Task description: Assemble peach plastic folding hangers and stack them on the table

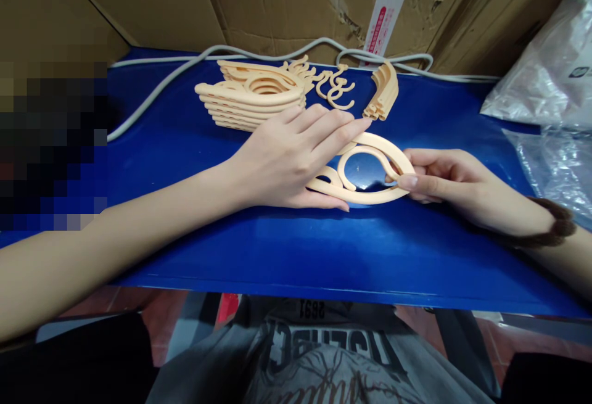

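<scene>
A beige plastic folding hanger (370, 197) with a curved hook inside its oval outline is held just over the blue table. My left hand (296, 157) covers its left part, fingers reaching across the far edge and thumb along the near edge. What lies beneath that palm is hidden. My right hand (444, 176) pinches the hanger's right end between thumb and fingers. Behind my left hand rests a stack of similar beige hangers (252, 100). Loose beige hooks (340, 89) lie beside it, and a bundle of curved beige arm pieces (385, 89) sits farther right.
Along the back of the blue table (296, 250) runs a grey cable (185, 65). Cardboard boxes (287, 3) stand behind it. Clear plastic bags (546, 65) bulge over the right side. The table's front edge is close to my body.
</scene>
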Available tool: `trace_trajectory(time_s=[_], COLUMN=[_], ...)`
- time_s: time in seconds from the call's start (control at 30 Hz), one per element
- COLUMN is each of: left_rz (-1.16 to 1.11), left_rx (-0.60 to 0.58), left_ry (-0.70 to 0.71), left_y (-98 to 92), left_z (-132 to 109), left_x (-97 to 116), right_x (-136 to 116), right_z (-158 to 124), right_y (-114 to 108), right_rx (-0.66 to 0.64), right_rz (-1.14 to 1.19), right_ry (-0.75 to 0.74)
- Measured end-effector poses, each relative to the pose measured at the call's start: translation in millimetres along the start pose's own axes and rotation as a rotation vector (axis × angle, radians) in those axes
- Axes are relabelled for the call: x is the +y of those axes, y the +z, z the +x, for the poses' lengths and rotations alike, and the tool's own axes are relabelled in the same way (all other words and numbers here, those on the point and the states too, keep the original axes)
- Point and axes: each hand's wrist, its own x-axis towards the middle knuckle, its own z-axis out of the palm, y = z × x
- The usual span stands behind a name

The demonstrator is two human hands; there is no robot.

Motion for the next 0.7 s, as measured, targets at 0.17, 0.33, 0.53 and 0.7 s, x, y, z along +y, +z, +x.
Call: trace_trajectory(time_s=[0.17, 0.33, 0.53, 0.7], left_rz=[-0.016, 0.015, -0.004, -0.007], left_rx=[-0.008, -0.012, -0.007, -0.019], left_ry=[-0.003, 0.009, 0.001, -0.001], left_y=[0.5, 0.8, -1.3, -2.5], left_z=[0.2, -0.1, 0.2, 0.8], left_x=[-0.5, -0.7, 1.9, 3.0], right_x=[-1.0, -1.0, -0.1, 0.4], right_z=[0.1, 0.1, -0.3, -0.8], right_y=[0.4, 0.6, 0.1, 0.2], right_rx=[-0.012, -0.003, -0.016, -0.023], right_rz=[-0.008, -0.01, -0.02, -0.019], right_ry=[-0.006, 0.012, 0.007, 0.002])
